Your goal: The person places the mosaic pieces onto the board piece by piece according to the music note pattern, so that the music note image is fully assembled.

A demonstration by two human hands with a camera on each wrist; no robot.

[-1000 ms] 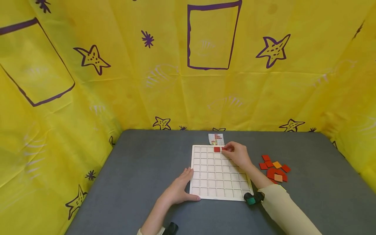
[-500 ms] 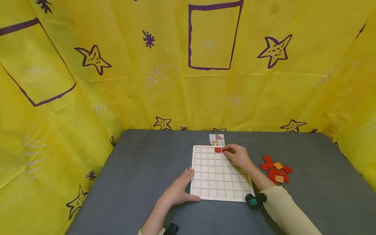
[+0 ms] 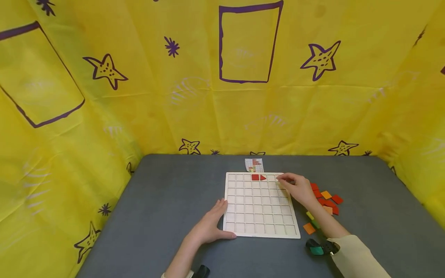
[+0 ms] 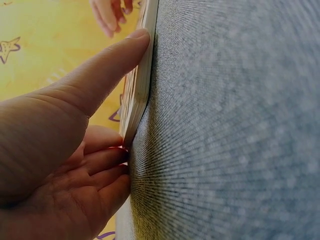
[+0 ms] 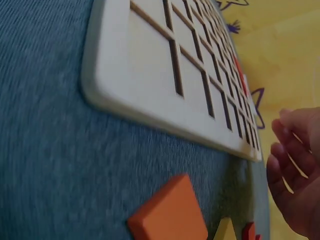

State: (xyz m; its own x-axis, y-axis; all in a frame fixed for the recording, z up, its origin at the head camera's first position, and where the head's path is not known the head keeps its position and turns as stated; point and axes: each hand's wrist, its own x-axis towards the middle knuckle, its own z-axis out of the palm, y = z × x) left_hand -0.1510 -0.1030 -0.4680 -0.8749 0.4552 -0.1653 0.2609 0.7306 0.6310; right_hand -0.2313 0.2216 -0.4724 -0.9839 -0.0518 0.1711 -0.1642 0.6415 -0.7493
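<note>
A white grid board (image 3: pixel 257 208) lies on the table. In its far row sit a red square tile (image 3: pixel 255 177) and, just right of it, a red triangle tile (image 3: pixel 263 178). My left hand (image 3: pixel 210 222) rests at the board's near left corner. Its straight thumb lies on the near edge and its fingers touch the left edge, as the left wrist view shows too. Over the board's far right corner is my right hand (image 3: pixel 298 187), fingers loosely bent; the right wrist view shows the same hand (image 5: pixel 297 165) with nothing in it.
A small picture card (image 3: pixel 254 165) lies behind the board. To the right are several red tiles (image 3: pixel 336 199) in a loose pile, with an orange tile (image 3: pixel 309 228) nearer, partly beside the right forearm. Yellow cloth (image 3: pixel 194 112) hangs around the grey table (image 3: pixel 167 200).
My right hand has let go of the red triangle tile and moved right. The triangle now shows fully beside the red square. My left hand stays at the board's corner.
</note>
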